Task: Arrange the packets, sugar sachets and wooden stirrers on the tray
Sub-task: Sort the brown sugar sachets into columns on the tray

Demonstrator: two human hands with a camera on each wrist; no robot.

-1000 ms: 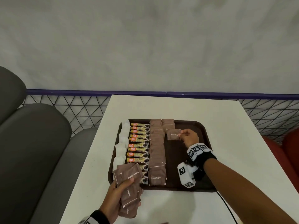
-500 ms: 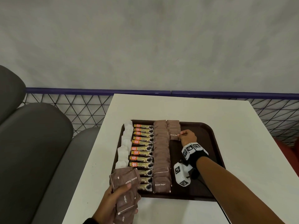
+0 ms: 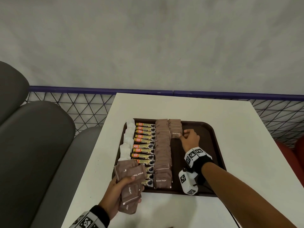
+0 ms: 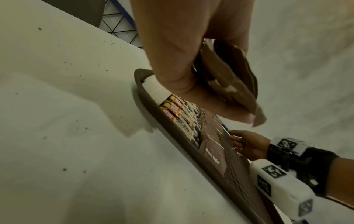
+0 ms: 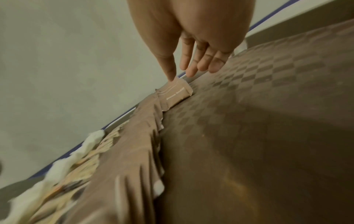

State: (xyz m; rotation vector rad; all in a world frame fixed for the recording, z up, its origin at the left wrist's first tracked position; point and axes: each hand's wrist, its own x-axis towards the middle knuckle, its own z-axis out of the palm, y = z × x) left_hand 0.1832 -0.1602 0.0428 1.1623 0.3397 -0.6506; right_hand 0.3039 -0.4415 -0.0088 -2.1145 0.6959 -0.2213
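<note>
White worktop (image 3: 189,106) is occupied by a brown tray (image 3: 212,145) filled with rows of white sachets (image 3: 127,142), coffee packets (image 3: 144,146) and brown sugar sachets (image 3: 162,150). More brown sachets (image 3: 130,185) are gripped by the left hand (image 3: 117,193); one far sachet (image 3: 175,133) is touched by the right hand's (image 3: 190,139) straight fingers (image 5: 171,66).

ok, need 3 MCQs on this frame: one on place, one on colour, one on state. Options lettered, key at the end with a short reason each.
1. Where is the short second column of brown sugar sachets?
A. Off the tray, on the table
B. On the tray, just right of the long brown column
C. Left of the white sachets

2. What colour is the tray?
A. Dark brown
B. Blue
C. White

3. What is the left hand doing?
A. Lying flat on the table
B. Gripping a bundle of brown sugar sachets
C. Holding wooden stirrers

Key:
1 B, the head view shows it beside the long brown column at the tray's far end, where the right hand touches its nearest sachet.
2 A, the rim and bare textured floor are dark brown.
3 B, fingers curl round the bundle over the tray's near left corner.
</note>
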